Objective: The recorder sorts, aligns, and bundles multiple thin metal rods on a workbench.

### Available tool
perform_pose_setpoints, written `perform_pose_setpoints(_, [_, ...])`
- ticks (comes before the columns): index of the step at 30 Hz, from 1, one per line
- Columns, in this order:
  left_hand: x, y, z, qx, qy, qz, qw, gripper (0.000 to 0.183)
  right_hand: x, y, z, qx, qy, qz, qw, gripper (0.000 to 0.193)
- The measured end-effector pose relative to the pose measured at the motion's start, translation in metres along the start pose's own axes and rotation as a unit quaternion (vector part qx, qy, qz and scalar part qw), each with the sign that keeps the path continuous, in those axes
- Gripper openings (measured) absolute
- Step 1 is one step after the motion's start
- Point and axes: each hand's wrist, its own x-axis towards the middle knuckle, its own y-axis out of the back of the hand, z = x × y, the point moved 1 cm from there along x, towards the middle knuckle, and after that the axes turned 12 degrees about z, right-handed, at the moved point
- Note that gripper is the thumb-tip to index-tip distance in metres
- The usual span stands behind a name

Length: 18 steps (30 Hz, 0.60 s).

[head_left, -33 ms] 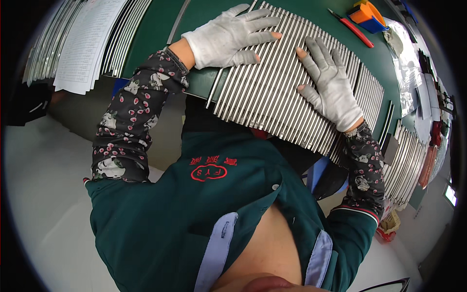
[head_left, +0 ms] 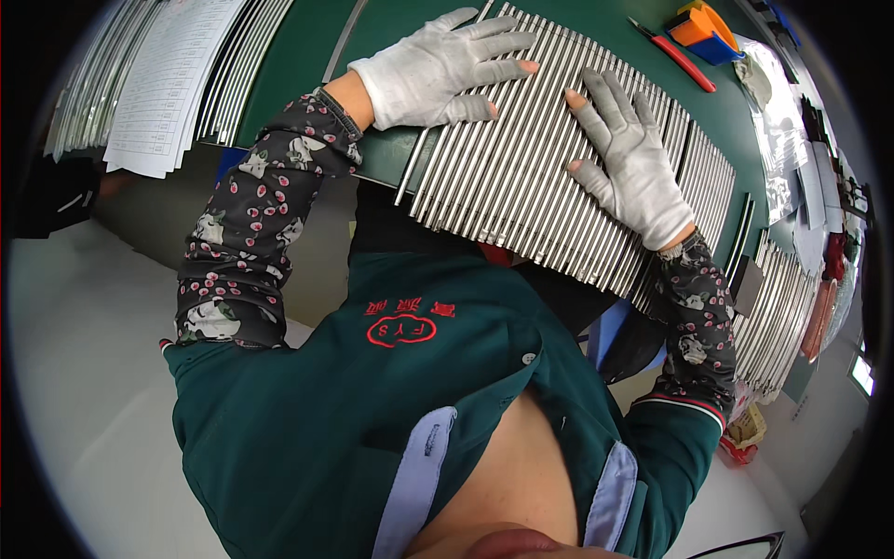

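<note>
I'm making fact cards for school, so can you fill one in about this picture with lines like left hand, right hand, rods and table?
Left hand: white glove, fingers spread on the rods, thumb tip bare
Right hand: white glove, fingers spread flat on the same rods
Metal rods: thin, shiny, side by side in a wide row
Table: green top
Beyond the right hand: red-handled tool, orange and blue object
Far left: printed paper beside more rods

Rods point(head_left: 526, 140) partly hidden under hands point(head_left: 433, 76) point(head_left: 638, 168)
</note>
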Motion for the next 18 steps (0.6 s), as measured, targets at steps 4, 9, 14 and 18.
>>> perform_pose_setpoints(4, [-0.004, 0.001, 0.001, 0.043, -0.068, 0.086, 0.993, 0.065, 0.003, 0.003, 0.001, -0.005, 0.014, 0.021, 1.0, 0.073])
perform_pose_setpoints(9, [0.005, 0.0, 0.0, 0.017, -0.055, 0.065, 0.996, 0.067, 0.004, 0.006, 0.004, -0.004, 0.013, 0.033, 0.999, 0.069])
perform_pose_setpoints(14, [0.009, 0.011, 0.009, 0.006, -0.004, 0.039, 0.999, 0.064, 0.004, 0.011, 0.001, -0.024, 0.008, 0.044, 0.999, 0.067])
perform_pose_setpoints(18, [-0.002, -0.001, 0.005, 0.086, 0.018, 0.065, 0.994, 0.057, 0.005, 0.029, -0.046, 0.054, 0.037, 0.016, 0.998, 0.072])
